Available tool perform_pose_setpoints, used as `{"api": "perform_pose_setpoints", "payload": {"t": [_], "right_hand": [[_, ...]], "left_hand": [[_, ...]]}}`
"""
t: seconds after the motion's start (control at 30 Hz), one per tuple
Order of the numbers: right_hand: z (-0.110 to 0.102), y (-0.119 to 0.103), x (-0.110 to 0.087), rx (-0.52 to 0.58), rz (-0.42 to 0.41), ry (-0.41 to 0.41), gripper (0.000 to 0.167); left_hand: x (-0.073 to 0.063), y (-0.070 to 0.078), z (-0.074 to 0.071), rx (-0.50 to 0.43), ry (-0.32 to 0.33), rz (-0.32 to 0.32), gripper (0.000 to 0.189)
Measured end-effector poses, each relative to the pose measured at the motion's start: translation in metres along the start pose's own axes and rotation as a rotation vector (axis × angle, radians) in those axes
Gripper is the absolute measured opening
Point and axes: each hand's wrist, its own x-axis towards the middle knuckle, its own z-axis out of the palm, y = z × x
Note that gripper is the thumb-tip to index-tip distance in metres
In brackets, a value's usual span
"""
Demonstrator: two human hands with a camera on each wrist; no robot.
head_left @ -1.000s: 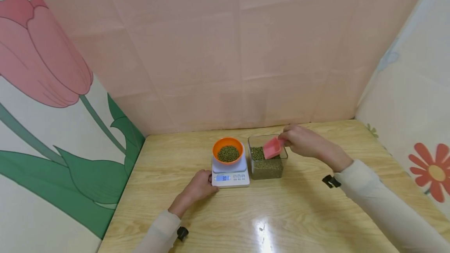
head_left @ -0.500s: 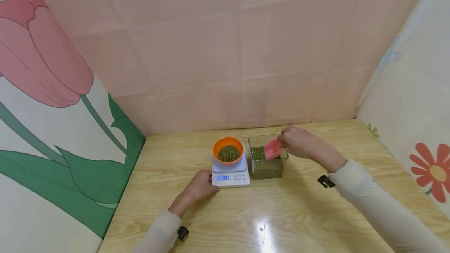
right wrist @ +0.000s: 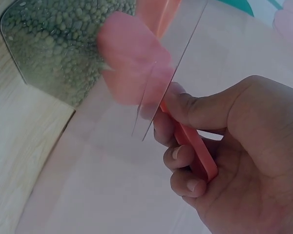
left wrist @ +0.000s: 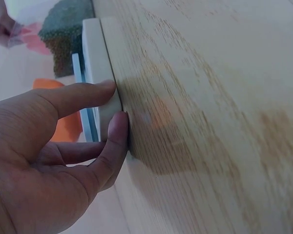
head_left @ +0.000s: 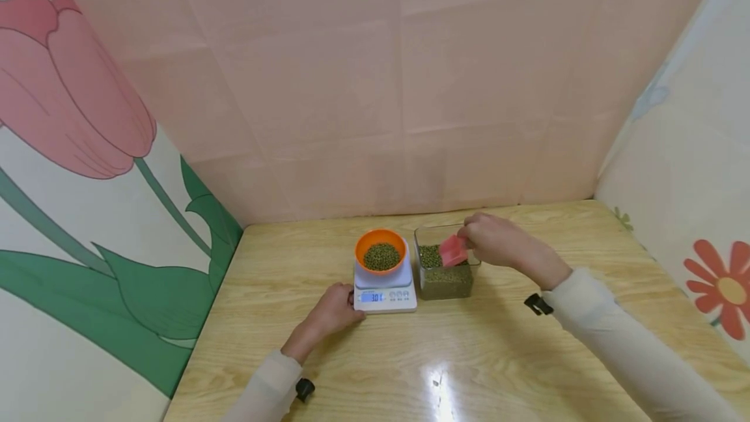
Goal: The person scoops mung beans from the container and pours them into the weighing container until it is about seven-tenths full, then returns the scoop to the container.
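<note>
My right hand (head_left: 495, 238) grips the handle of a pink scoop (head_left: 453, 251), fingers curled round it. The scoop is inside a clear container (head_left: 446, 286), its lower edge at the green mung beans (right wrist: 63, 39). Left of the container stands a white kitchen scale (head_left: 385, 302), its lit display appearing to read 301. On it sits an orange bowl (head_left: 379, 234) with mung beans (head_left: 381, 256) in it. My left hand (head_left: 333, 310) pinches the scale's near left corner between thumb and fingers, as the left wrist view shows. Whether beans lie in the scoop is hidden.
The scale and container stand side by side on a wood-grain table (head_left: 375, 357). A pink-covered wall (head_left: 398, 116) rises behind the table's back edge. Flower-patterned walls (head_left: 662, 181) flank it on both sides.
My right hand has shifted slightly left and down, and the scoop has turned a little inside the container. My left hand, the scale and the bowl have stayed in place; the display looks the same.
</note>
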Motion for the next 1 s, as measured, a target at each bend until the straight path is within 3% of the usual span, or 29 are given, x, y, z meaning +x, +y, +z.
{"api": "perform_pose_setpoints", "payload": {"t": [1.0], "right_hand": [[0.018, -0.007, 0.009, -0.021, -0.066, 0.046, 0.021]], "left_hand": [[-0.001, 0.001, -0.001, -0.017, 0.001, 0.023, 0.042]]}}
